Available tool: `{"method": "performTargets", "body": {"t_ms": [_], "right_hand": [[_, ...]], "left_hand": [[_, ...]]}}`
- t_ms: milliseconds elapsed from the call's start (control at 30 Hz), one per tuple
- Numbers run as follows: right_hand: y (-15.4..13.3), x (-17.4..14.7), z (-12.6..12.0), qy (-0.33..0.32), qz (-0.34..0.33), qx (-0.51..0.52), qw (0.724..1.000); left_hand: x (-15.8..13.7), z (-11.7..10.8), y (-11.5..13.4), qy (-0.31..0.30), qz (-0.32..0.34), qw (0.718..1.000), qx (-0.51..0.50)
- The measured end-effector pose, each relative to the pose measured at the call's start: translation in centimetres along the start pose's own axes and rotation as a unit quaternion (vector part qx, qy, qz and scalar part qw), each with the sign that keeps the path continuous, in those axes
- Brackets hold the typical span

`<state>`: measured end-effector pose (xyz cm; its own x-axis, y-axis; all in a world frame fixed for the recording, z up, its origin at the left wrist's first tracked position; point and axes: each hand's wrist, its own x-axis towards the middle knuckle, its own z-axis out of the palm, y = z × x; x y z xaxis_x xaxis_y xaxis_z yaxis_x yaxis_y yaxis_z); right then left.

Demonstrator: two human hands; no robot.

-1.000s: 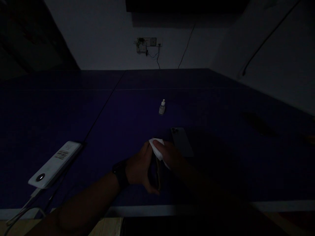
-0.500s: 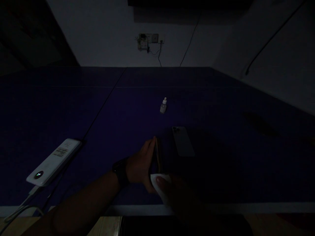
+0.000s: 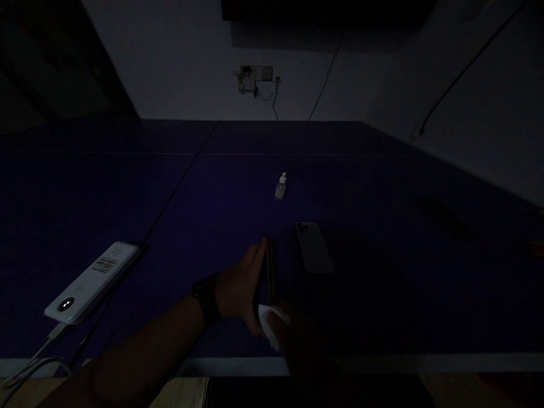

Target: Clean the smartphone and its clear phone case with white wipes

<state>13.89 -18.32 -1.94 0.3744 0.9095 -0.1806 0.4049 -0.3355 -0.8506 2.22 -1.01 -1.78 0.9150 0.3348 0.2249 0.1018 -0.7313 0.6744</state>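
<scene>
Clamping a thin, dark, flat object with a dull brownish rim [image 3: 270, 272] in the left hand [image 3: 240, 289], with fingertips at the far end and thumb at the near end; holding it edge-up over the matte purple tabletop [image 3: 221, 192], left of a grey, rounded-rectangular phone [image 3: 315, 249] and nearer than a small clear dropper bottle with a white cap [image 3: 280, 188]; pinching a crumpled white cloth or tissue [image 3: 272, 324] in the right hand [image 3: 293, 334], apparently against the object's near end.

For good work, judging from the grip: brace the rim firmly between thumb and fingertips; draw the white pad along it with light, even pressure; avoid pushing sideways, for fear of twisting the object loose; steer clear of the left thumb.

Pose: angling the left hand in from lower left, with a black watch [image 3: 206, 296] on the wrist; slanting the right in from lower right, mostly lost in shadow.
</scene>
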Motion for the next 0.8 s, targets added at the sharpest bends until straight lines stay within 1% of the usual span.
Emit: {"method": "performTargets", "body": {"t_ms": [100,167,267,333,400,500,633,733,800], "right_hand": [[1.6,-0.9,0.7,0.001,-0.027,-0.027,0.999],[1.8,-0.8,1.0,0.011,-0.049,-0.036,0.998],[1.2,-0.1,1.5,0.012,-0.077,-0.036,0.996],[0.5,0.3,1.6,0.010,-0.078,-0.031,0.996],[-0.1,0.5,1.3,0.014,-0.072,-0.024,0.997],[-1.3,0.9,0.1,0.009,-0.060,-0.003,0.998],[-3.3,3.2,-1.6,-0.018,-0.044,0.025,0.999],[-4.8,6.1,-2.1,-0.030,-0.033,0.095,0.994],[-5.5,8.2,-2.4,-0.029,0.004,0.131,0.991]], "left_hand": [[0.0,0.1,-0.1,0.003,0.003,1.000,-0.002],[0.1,0.0,0.0,0.009,0.008,1.000,-0.001],[0.1,-0.1,0.0,0.024,0.011,1.000,0.002],[0.2,-0.2,0.0,0.031,0.013,0.999,0.003],[0.2,-0.3,0.0,0.035,0.011,0.999,0.000],[0.2,-0.2,0.1,0.040,0.007,0.999,-0.013],[0.2,0.0,0.1,0.044,0.014,0.999,-0.007],[0.2,0.2,0.0,0.052,0.025,0.998,-0.004],[0.4,0.0,0.2,0.057,0.039,0.998,-0.008]]}}
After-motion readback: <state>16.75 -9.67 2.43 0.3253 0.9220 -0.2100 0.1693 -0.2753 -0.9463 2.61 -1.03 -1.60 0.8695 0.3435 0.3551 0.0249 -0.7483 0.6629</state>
